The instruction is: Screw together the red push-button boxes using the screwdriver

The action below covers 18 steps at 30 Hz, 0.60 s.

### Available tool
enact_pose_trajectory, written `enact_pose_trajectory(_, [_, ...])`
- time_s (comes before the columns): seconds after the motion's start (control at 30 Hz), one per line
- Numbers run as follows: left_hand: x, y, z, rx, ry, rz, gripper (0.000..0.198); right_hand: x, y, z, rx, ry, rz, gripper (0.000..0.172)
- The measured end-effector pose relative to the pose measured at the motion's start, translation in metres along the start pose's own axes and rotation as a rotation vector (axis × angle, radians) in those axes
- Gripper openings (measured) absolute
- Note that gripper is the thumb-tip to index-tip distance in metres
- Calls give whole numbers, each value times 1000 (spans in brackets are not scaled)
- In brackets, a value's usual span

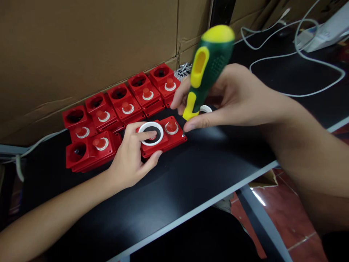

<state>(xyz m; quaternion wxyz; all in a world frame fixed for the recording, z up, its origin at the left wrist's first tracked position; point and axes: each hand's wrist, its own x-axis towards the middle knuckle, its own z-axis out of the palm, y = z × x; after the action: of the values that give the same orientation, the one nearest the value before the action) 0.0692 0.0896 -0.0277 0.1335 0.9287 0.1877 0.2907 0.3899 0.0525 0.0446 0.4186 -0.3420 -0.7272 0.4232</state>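
Note:
My left hand [133,156] grips a red box [178,140] lying on the table, its thumb along the front side. Its index finger presses on the black disc [147,135] inside a white ring [163,135] on the box. Beside the ring, a red dome [171,126] sits in a white collar. My right hand [231,98] is closed around a green and yellow screwdriver [211,65], handle end up, above the box's right end. The screwdriver's tip cannot be made out. A small shiny spot, perhaps a screw [183,135], shows at the box's right corner.
Several similar red boxes [120,100] with open round holes stand along the cardboard [89,40] at the back. A pile of screws [183,71] lies behind my right hand, and another white ring [206,108] beneath it. White cables [297,95] loop across the table's right side.

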Motion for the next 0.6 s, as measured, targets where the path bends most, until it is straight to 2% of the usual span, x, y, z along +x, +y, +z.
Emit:
enact_pose_trajectory(0.1, [0, 0, 0, -9, 8, 6, 48, 0, -3, 3, 101, 6, 3, 39])
enact_pose_trajectory(0.2, [0, 0, 1, -15, 8, 5, 49, -1, -4, 5, 120, -61, -37, 38])
enact_pose_trajectory(0.3, [0, 0, 0, -19, 9, 2, 49, -3, -4, 5, 89, -98, -70, 41])
enact_pose_trajectory(0.6, [0, 0, 0, -11, 12, 11, 50, -4, -3, 7, 14, -106, -106, 45])
